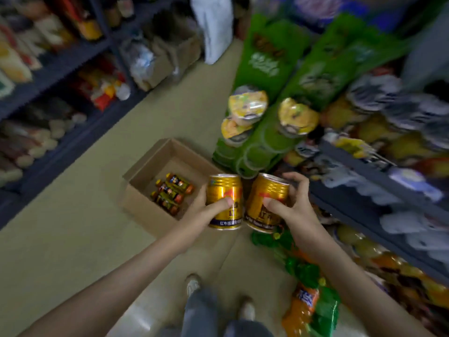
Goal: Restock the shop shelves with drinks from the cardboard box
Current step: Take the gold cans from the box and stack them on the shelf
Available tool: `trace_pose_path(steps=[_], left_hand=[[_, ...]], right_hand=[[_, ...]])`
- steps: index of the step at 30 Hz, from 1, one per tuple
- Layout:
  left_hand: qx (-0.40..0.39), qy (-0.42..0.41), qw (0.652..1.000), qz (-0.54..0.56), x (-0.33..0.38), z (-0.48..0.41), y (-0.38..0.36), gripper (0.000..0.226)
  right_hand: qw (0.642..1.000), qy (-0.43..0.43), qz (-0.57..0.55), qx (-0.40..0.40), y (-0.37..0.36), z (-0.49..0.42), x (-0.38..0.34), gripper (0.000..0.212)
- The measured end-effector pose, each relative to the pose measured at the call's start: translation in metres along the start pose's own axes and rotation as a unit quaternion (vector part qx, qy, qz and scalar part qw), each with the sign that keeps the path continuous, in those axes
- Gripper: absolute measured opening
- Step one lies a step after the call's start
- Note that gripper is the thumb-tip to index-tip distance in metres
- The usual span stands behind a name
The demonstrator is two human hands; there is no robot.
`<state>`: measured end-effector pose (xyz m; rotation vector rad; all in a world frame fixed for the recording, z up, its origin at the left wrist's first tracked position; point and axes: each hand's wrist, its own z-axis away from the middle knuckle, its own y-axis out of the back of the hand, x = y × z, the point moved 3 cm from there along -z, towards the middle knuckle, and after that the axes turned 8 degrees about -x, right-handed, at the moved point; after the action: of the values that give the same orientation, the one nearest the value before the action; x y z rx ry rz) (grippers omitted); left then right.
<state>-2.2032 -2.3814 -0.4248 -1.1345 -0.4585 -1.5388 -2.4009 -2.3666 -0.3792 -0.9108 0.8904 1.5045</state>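
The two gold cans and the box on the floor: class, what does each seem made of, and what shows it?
Left can and right can: probably metal, glossy gold; sharp highlights, ribbed shoulders. Box: brown cardboard, matte; folded flaps, dull surface.

Both bare arms point(136, 259) are stretched forward. The left can point(224, 193) is gripped in the left hand point(204, 211), thumb across its front; the right can point(263, 190) is gripped likewise in the right hand point(295, 205).
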Motion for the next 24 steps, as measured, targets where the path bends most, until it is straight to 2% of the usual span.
trace_pose_path(steps=[5,7,11,14,20,22,24], left_hand=[[-0.114,-0.024,0.991,-0.062,0.024,0.022,-0.136,0.073],[-0.155,-0.020,0.986,-0.057,0.021,0.032,-0.198,0.074],[-0.247,-0.023,0.968,-0.026,0.017,0.058,-0.328,0.066],[-0.307,-0.031,0.951,-0.026,0.022,0.080,-0.420,0.055],[-0.386,-0.128,0.905,-0.121,0.072,0.114,-0.578,0.034],[-0.397,-0.161,0.891,-0.153,0.096,0.121,-0.625,0.028],[-0.407,-0.202,0.870,-0.189,0.118,0.124,-0.665,0.036]], right_hand=[[0.992,0.019,-0.102,0.074,0.091,0.111,-0.009,0.055],[0.986,0.038,-0.123,0.107,0.131,0.158,-0.003,0.060],[0.972,0.094,-0.116,0.183,0.210,0.263,0.005,0.068],[0.952,0.154,-0.113,0.239,0.267,0.340,0.002,0.061],[0.915,0.260,-0.093,0.295,0.363,0.454,-0.032,0.042],[0.893,0.292,-0.094,0.330,0.389,0.478,-0.044,0.053],[0.873,0.317,-0.098,0.357,0.415,0.497,-0.058,0.059]])
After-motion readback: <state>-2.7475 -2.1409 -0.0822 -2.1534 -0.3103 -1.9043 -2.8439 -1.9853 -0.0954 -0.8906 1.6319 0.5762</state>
